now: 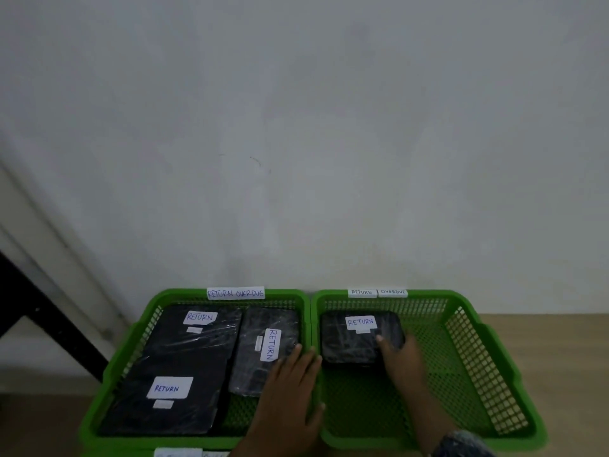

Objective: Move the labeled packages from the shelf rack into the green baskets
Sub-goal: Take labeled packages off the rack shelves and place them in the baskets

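Two green baskets stand side by side against the wall. The left basket (138,334) holds three black wrapped packages with white RETURN labels: one at the back (204,328), one at the front (171,400), one on the right (263,351). A single black RETURN package (352,341) lies in the back left corner of the right basket (478,364). My left hand (290,390) lies flat with straight fingers over the rims between the baskets, touching the right-hand package of the left basket. My right hand (400,357) rests on the near right corner of the package in the right basket.
White tags reading RETURN OVERDUE (235,293) and RETURN, OVERDUE (377,292) sit on the baskets' back rims. A black frame leg (49,318) slants at the left. Wooden floor (560,341) shows to the right. A plain wall rises behind.
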The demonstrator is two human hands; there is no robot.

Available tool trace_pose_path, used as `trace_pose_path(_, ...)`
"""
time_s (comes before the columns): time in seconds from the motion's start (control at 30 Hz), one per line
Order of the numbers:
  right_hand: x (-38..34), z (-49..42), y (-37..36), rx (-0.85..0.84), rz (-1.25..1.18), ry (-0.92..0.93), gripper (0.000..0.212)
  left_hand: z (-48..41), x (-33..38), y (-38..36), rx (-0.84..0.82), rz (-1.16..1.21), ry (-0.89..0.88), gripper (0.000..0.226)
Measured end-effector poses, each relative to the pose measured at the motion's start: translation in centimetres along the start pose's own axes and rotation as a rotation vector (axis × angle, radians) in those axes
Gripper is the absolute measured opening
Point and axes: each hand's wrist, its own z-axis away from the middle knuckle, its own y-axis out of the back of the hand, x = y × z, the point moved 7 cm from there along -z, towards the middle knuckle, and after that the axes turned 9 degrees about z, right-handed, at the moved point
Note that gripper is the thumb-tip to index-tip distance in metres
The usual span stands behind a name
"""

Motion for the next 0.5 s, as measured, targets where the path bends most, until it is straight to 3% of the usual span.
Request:
trace_pose_path(0.13, -0.5, 1.6, 0.6, 0.003, 0.054, 0.062, 0.079, 1.0, 0.9, 1.4, 0.071, 0.055, 0.011, 0.071)
trace_pose_path(0.5, -5.5, 14.8, -0.1, 0.058, 0.327, 0.508, 0.060, 8.8, 0.0, 5.9, 0.144, -0.003, 0.022, 0.067)
